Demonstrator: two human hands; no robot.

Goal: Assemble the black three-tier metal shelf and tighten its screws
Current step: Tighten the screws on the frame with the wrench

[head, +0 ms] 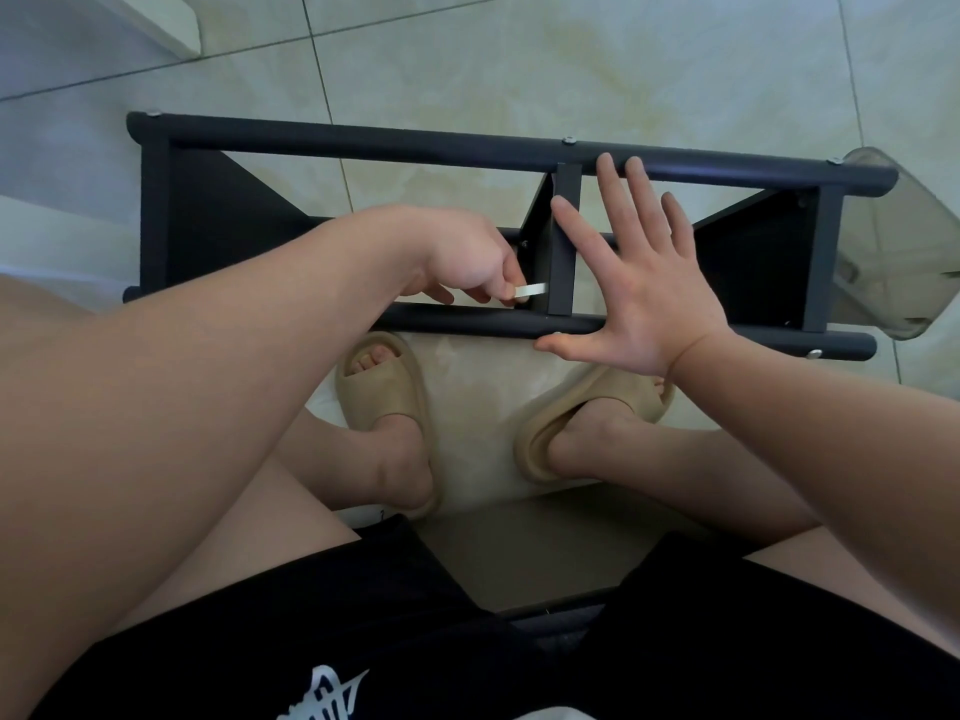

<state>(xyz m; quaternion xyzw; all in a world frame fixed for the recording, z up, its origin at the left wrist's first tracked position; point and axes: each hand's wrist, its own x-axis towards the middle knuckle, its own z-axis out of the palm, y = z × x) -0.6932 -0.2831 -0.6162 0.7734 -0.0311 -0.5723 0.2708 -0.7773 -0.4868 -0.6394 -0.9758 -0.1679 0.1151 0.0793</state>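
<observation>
The black metal shelf lies on its side on the tiled floor in front of me, its long tubes running left to right. Silver screw heads show along the far tube and at the near right end. My left hand reaches inside the frame and pinches a small silver hex key near the middle crossbar. My right hand is spread flat with straight fingers over the frame, its thumb touching the near tube.
My two feet in beige slides rest on the floor just under the near tube. A clear plastic container sits by the shelf's right end. A white object lies at the far left.
</observation>
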